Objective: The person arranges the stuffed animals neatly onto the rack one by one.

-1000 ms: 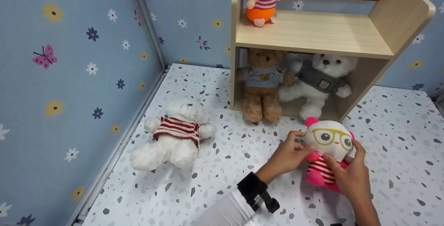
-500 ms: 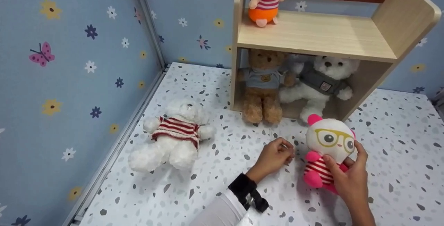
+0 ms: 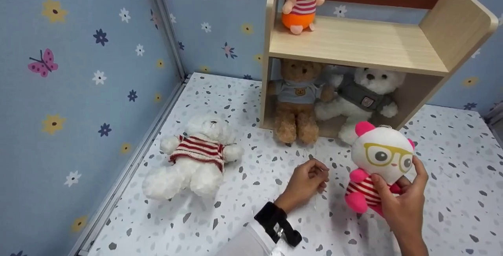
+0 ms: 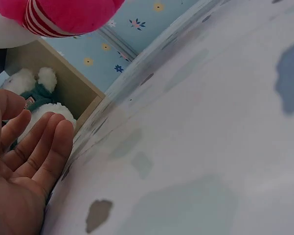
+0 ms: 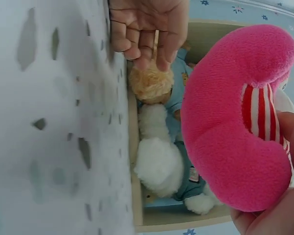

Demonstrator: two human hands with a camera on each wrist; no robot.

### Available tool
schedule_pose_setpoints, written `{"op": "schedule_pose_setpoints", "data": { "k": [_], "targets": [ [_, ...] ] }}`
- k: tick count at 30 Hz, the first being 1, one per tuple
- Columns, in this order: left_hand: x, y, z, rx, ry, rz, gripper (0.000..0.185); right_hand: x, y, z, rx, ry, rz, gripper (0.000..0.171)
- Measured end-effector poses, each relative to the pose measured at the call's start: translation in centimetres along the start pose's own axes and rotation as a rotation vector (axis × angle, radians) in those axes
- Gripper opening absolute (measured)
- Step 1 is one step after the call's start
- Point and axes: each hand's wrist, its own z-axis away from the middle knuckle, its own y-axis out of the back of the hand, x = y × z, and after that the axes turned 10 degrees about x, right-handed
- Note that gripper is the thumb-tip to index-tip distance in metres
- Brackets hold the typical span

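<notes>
My right hand (image 3: 406, 205) grips a pink-and-white plush panda (image 3: 377, 169) with yellow glasses and a red-striped belly. Its thumb lies across the front while fingers wrap the far side. The doll is tilted, above the speckled table. In the right wrist view, its pink underside (image 5: 220, 122) faces the camera. My left hand (image 3: 306, 181) is just left of the doll, low over or on the table, with loosely bent fingers and nothing in them. The left wrist view shows that palm (image 4: 19, 196) and its fingers, with the panda above them.
A wooden shelf (image 3: 373, 47) stands behind, a pig plush (image 3: 300, 10) on top. Below sit a brown teddy bear (image 3: 298, 91) and a white bear in a grey shirt (image 3: 365, 94). Another white bear in a striped sweater (image 3: 200, 150) lies left on the table (image 3: 259, 209).
My left hand has let go of the panda and drawn back to the left. The right hand keeps its grip and has raised the doll slightly.
</notes>
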Motion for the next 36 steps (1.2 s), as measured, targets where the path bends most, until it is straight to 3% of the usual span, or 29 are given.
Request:
{"op": "schedule_pose_setpoints", "data": {
  "k": [6,13,16,21,23,28,36],
  "targets": [
    [-0.2,0.0,0.3,-0.023,-0.008,0.016,0.011,-2.0,0.4,-1.3,0.015,0.153,-0.097,0.087],
    [0.0,0.5,0.6,-0.008,0.007,-0.004,0.012,-6.2,0.2,-3.2,0.019,0.269,-0.23,0.085],
    [0.1,0.9,0.6,0.005,0.0,-0.012,0.016,-8.3,0.0,-3.8,0.033,0.31,-0.308,0.081],
    [0.1,1.0,0.6,0.005,-0.031,-0.001,0.024,-11.4,-0.2,-5.2,0.021,0.357,-0.528,0.078],
    [0.1,0.9,0.5,0.007,-0.033,0.004,0.025,-12.4,-0.4,-6.0,0.02,0.378,-0.531,0.078],
    [-0.2,0.7,0.2,0.005,-0.033,0.01,0.025,-14.4,-0.9,-8.0,0.052,0.466,-0.391,0.077],
    [0.0,0.5,0.2,-0.016,-0.086,0.003,0.042,-17.0,-1.6,-11.8,0.035,0.429,-0.465,0.074]
  ]
}}
